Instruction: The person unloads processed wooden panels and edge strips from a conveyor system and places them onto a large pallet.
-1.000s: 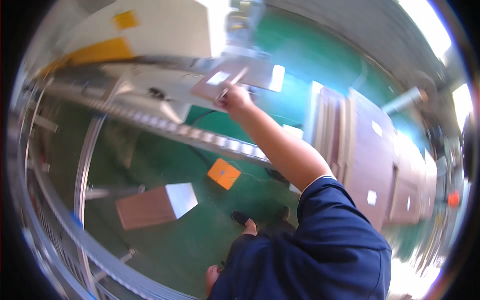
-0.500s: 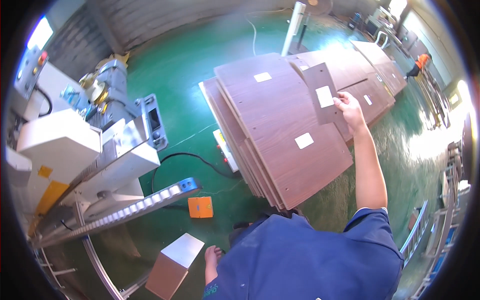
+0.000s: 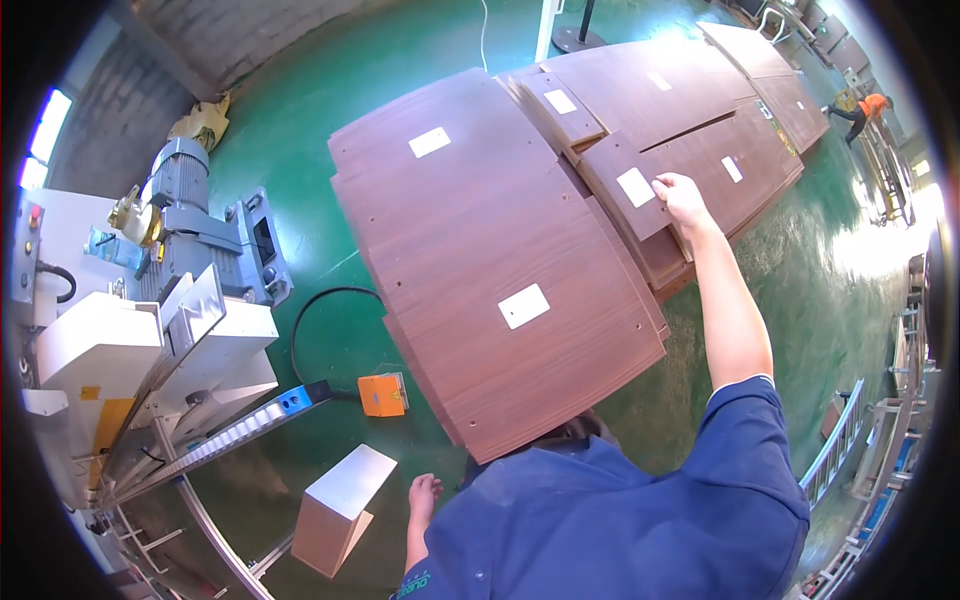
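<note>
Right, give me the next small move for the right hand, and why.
Probably ease the small brown panel down flat before loosening the right hand: the hand grips its right edge, and the panel appears over the stacked boards, beside another small labelled panel. I can't tell whether it fully rests there.

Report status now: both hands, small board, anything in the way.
Right hand pinching small brown board at its edge. Left hand low, nothing seen in it. Possibly in the way: big board pile, close on the board's left.
</note>
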Demonstrator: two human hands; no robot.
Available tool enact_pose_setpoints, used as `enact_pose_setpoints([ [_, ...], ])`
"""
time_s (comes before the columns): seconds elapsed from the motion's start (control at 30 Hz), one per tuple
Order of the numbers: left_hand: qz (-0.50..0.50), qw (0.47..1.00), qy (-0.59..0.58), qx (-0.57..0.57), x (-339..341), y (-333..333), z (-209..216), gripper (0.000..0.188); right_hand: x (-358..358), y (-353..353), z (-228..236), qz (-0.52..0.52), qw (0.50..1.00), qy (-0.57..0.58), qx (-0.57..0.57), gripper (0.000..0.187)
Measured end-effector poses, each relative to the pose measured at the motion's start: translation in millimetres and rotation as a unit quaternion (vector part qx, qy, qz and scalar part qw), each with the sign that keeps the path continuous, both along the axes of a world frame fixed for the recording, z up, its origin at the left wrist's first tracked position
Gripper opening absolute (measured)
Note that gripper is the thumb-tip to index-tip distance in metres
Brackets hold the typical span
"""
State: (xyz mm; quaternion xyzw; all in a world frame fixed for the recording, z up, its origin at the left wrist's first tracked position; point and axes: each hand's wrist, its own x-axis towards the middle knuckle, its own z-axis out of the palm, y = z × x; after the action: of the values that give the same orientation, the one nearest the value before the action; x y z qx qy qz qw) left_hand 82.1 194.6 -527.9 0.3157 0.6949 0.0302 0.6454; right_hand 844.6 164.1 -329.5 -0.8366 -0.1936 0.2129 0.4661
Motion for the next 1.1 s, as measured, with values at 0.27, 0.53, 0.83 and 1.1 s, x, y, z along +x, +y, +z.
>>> enact_pose_setpoints([
  [0.27, -0.075, 0.995, 0.034, 0.052, 32.2, -43.1, 21.1, 0.024, -18.8, 12.8, -9.8, 0.002, 0.995, -0.103, 0.007, 0.018],
  [0.53, 0.004, 1.0, -0.024, 0.019, 38.6, -41.3, -6.7, 0.023, -26.6, -6.7, -20.7, -0.014, 0.952, -0.305, 0.029, 0.015],
  [0.83, -0.164, 0.984, 0.005, 0.064, 96.1, 7.6, -36.2, 0.024, -74.8, -15.0, 9.9, 0.099, 0.921, -0.343, -0.158, 0.054],
  [1.1, -0.174, 0.981, 0.004, 0.081, 83.3, 16.1, -33.1, 0.025, -80.0, -16.9, 19.3, 0.072, 0.899, -0.397, -0.171, 0.054],
])
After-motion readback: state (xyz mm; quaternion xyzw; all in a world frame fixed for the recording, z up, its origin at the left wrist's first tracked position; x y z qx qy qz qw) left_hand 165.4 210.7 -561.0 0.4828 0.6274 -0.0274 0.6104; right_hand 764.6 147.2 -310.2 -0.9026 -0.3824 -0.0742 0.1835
